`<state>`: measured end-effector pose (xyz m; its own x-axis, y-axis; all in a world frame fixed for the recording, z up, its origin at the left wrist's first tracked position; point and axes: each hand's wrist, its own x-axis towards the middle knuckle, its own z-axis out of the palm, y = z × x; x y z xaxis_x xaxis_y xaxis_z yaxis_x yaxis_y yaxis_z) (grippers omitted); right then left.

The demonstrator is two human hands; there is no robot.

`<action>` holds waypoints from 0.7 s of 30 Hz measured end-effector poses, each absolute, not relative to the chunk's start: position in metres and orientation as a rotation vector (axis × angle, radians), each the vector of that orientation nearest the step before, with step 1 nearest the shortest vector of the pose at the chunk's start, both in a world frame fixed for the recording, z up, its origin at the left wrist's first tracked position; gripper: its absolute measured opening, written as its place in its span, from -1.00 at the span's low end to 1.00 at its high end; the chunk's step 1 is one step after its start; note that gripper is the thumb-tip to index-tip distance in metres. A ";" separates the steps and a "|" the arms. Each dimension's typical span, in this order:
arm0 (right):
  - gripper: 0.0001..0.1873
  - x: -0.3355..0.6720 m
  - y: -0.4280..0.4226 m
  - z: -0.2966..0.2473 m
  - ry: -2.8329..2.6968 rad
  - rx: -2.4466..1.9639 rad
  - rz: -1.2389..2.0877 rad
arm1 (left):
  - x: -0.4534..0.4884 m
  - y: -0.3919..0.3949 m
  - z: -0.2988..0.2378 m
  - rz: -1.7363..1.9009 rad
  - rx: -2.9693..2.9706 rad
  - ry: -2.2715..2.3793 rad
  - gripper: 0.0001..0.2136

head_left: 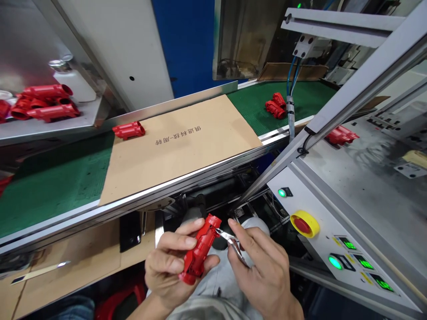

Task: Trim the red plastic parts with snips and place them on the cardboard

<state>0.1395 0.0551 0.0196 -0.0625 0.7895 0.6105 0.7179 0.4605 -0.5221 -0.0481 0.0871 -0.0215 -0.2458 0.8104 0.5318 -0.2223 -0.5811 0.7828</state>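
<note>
A red plastic tubular part (200, 251) is gripped by my left hand (171, 262), tilted with its upper end leaning right. My right hand (263, 266) is closed around a small pair of metal nippers (232, 242). The tips of the nippers meet the side of the red part near its upper end. Whether the jaws are biting on anything is too small to tell. Both hands are above my lap, in front of the conveyor's near edge.
A cardboard sheet (180, 146) lies over the green conveyor belt (60, 173), with one red part (129, 130) on it. More red parts (276, 106) rest farther right; several fill the left metal shelf (96, 113). A control panel with an emergency stop button (304, 224) stands at right.
</note>
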 end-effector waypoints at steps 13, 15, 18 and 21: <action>-0.54 0.146 0.054 0.013 -1.836 -1.277 0.039 | -0.049 0.087 -0.024 1.834 1.384 0.635 -0.52; -0.56 0.147 0.056 0.009 -1.832 -1.271 0.001 | -0.046 0.086 -0.024 1.830 1.307 0.650 -0.53; -0.58 0.149 0.057 0.003 -1.833 -1.254 -0.033 | -0.043 0.084 -0.025 1.826 1.249 0.653 -0.52; -0.57 0.153 0.057 -0.003 -1.841 -1.240 -0.051 | -0.042 0.083 -0.025 1.817 1.206 0.658 -0.52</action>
<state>0.1526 0.0571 -0.0032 -0.1042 0.7250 0.6809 0.7613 0.4987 -0.4144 -0.0418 0.0829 -0.0251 -0.1874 0.8586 0.4772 -0.3540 -0.5122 0.7825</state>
